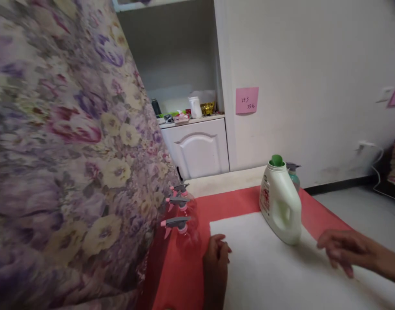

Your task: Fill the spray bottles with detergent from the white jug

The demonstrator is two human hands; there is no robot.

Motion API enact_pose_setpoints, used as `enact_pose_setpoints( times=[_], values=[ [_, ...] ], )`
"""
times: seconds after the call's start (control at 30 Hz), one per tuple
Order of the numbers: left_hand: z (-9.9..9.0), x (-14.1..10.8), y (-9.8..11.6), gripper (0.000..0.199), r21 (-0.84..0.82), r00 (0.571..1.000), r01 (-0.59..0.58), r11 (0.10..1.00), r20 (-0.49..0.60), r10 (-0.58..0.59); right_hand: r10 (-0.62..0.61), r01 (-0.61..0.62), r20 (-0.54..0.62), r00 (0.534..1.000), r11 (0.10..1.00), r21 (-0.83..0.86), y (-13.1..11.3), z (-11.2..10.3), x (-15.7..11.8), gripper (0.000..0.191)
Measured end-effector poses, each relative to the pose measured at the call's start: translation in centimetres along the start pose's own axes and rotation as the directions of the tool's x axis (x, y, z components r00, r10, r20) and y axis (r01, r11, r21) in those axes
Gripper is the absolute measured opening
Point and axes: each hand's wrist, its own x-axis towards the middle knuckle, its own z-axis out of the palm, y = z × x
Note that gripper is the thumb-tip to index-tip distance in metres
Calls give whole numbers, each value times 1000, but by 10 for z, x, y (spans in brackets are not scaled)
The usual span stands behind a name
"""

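Left fingers [217,237]: loosely curled, seemingly unloaded, though blurred
Right fingers [328,239]: half-open, holding nothing
Jug [283,202]: upright toward counter's [232,203] far right corner, nearer right hand
Stage: green insert [276,160] in jug's neck; heads fitted on three spray bottles [182,224]
Left edge: spray bottles in a row
Room: white sheet [265,275] spreads between hands

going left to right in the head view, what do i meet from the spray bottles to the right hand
Spray bottles → left hand → pink note on the wall → pale green jug → right hand
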Motion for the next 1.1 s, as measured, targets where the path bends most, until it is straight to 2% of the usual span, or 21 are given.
enact_pose_setpoints(
  times=[0.03, 0.07, 0.1, 0.13, 0.2, 0.27, 0.37, 0.47, 0.57, 0.7, 0.83, 0.93, 1.1],
  values=[
    [-6, 2, 2, 25, -47, 990, -26, 999, -140, 19, 19, -28, 203, 979, 999, 39, -8, 19, -1, 30],
    [-12, 4, 4, 27, -86, 960, -49, 995, -279, 23, 13, -32, 334, 943, 998, 51, -15, 38, 3, 26],
    [-19, 5, 5, 29, -116, 914, -69, 991, -405, 16, -27, -4, 399, 916, 997, 76, -22, 56, 9, 23],
    [-24, 5, 5, 29, -136, 860, -84, 987, -510, 3, -73, 37, 432, 899, 995, 92, -29, 74, 19, 23],
    [-35, 6, 2, 29, -152, 766, -99, 983, -643, -22, -154, 111, 495, 855, 987, 117, -38, 111, 43, 31],
    [-43, 8, -5, 31, -130, 711, -95, 987, -702, -24, -221, 143, 516, 828, 972, 186, -42, 149, 70, 39],
    [-51, 16, -26, 43, -7, 692, -33, 999, -721, 18, -284, 214, 426, 859, 955, 205, -41, 207, 109, 50],
    [-54, 28, -48, 51, 117, 724, 23, 993, -686, 64, -314, 259, 401, 861, 948, 185, -40, 256, 138, 65],
    [-55, 37, -66, 56, 176, 753, 59, 983, -655, 72, -380, 339, 381, 843, 925, 172, -42, 291, 152, 73],
    [-56, 41, -73, 61, 180, 773, 41, 983, -629, 83, -486, 460, 328, 810, 874, 157, -41, 318, 154, 73],
    [-56, 36, -64, 62, 243, 756, 19, 970, -639, 145, -547, 538, 243, 801, 836, 111, -37, 326, 144, 56],
    [-52, 28, -52, 58, 303, 777, -2, 953, -599, 192, -572, 570, 198, 796, 819, 75, -37, 320, 131, 49],
    [-34, 15, -42, 56, 288, 861, -87, 954, -459, 217, -572, 576, 68, 817, 809, -119, -37, 291, 103, 49]
  ],
)
